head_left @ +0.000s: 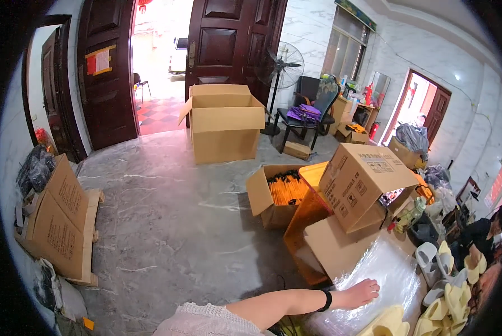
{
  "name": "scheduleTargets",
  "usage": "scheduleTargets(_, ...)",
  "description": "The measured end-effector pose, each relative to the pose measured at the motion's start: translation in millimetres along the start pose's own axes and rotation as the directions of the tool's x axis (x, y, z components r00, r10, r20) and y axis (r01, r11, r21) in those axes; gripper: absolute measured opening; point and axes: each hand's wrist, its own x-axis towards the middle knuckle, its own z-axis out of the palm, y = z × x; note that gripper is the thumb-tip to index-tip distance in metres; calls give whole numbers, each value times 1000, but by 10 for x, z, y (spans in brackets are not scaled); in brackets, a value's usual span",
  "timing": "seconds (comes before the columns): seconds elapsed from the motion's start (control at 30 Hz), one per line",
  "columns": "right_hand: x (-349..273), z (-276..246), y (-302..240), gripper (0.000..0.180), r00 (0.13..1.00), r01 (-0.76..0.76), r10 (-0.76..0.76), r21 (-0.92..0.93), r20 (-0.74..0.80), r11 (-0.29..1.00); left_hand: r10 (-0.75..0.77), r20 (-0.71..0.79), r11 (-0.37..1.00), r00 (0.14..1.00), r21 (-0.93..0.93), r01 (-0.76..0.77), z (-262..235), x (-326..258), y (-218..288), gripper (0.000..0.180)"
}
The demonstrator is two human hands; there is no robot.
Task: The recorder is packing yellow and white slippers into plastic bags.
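My left hand (358,294), with a black band at the wrist, rests palm down on a stack of clear plastic bags (393,266) at the lower right. Its fingers lie on the plastic, slightly bent and a little apart, with nothing seen between them. Close by, several pale yellow slippers (458,299) and grey slippers (427,260) are piled along the table's right side. The nearest yellow slipper (388,323) lies just below my hand. A brown carton (360,182) stands tilted beyond the bags. My right hand does not show.
At the right edge a co-worker in black (486,229) reaches to the slippers. A carton of orange items (287,187) stands beside the orange table (304,224). A large open carton (226,131) sits near the door; flattened cardboard (61,221) leans at left. A clear bottle (410,214) stands by the tilted carton.
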Motion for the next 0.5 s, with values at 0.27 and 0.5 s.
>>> scheduleTargets(0.27,-364,-240,360,31,984,-115,128,105,-121,988,32,68,999,997,-39,-30,70,-26,11,17)
scheduleTargets(0.5,-484,-167,659,22,945,-122,249,481,-210,868,-214,388,971,897,188,150,-398,14,141,29)
